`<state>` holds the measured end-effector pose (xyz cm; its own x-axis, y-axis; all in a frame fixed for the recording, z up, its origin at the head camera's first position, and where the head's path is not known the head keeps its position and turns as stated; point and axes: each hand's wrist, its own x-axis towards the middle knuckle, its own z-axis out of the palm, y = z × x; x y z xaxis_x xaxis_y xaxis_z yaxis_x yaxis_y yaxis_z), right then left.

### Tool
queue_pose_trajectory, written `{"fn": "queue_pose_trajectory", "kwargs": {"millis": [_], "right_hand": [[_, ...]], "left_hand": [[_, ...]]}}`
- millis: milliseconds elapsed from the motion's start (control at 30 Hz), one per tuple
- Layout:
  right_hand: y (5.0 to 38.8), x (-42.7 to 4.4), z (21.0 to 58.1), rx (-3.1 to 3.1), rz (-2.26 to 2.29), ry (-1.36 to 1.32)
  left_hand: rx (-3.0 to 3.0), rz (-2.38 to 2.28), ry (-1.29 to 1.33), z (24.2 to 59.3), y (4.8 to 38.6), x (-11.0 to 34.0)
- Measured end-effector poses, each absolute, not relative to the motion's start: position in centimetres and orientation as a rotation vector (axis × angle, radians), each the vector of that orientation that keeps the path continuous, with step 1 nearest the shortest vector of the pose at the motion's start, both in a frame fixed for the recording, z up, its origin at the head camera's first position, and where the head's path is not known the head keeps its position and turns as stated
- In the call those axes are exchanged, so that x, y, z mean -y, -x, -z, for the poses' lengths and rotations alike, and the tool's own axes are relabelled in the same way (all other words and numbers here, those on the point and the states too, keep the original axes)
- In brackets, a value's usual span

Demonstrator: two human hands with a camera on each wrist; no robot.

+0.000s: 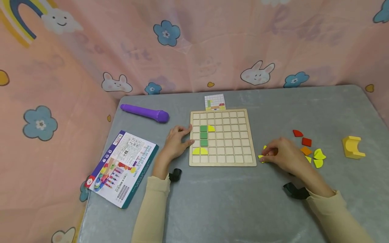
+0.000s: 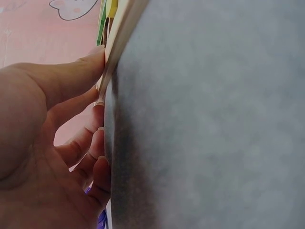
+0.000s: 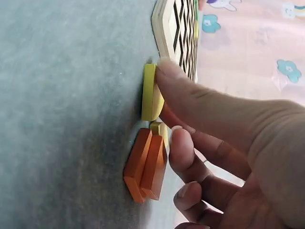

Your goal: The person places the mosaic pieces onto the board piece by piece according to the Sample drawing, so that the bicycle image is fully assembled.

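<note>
A wooden grid board (image 1: 225, 163) lies on the table. Green square tiles (image 1: 204, 135) form a column in it, with a yellow quarter-round tile (image 1: 211, 128) beside the top one and two more yellow tiles (image 1: 200, 151) lower left. My left hand (image 1: 176, 142) touches the board's left edge with thumb and forefinger; in the left wrist view its thumb (image 2: 78, 71) lies against the wooden rim. Right of the board, my right hand (image 1: 284, 155) pinches a yellow tile (image 3: 149, 93) low at the table. The fingers partly hide that tile, and another yellow bit shows behind them.
Red tiles (image 1: 306, 141), an orange tile (image 1: 306, 151) and yellow tiles (image 1: 319, 154) lie beyond my right hand. Further right stands a yellow arch block (image 1: 352, 147). A pattern card (image 1: 215, 102) touches the board's back. A purple microphone-shaped toy (image 1: 144, 112) and a box (image 1: 124, 168) lie left.
</note>
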<state>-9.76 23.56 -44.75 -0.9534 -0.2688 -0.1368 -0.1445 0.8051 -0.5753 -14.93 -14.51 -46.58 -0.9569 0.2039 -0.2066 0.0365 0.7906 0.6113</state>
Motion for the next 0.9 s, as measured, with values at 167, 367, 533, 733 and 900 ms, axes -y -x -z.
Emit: {"fn": "queue_pose_trajectory", "kwargs": {"millis": [167,367,533,733,900], "right_hand": [[9.6,-23.6,44.6,-2.787,0.776,0.430],[9.9,-22.6,44.1,-2.773,0.825,0.435],[10.2,-20.6,43.9,-2.735,0.932,0.465],[10.4,-17.1,44.4,-2.706,1.101,0.520],[10.3,-13.9,44.7,-2.654,1.223,0.474]], "left_hand": [[-2.712,-0.922,-0.171,46.7,15.0,14.5],[-2.709,-0.920,-0.174,46.7,15.0,14.5],[-2.712,-0.913,-0.186,46.7,15.0,14.5],[-2.708,-0.918,-0.185,46.6,15.0,14.5],[-2.708,-0.911,-0.179,46.6,15.0,14.5]]}}
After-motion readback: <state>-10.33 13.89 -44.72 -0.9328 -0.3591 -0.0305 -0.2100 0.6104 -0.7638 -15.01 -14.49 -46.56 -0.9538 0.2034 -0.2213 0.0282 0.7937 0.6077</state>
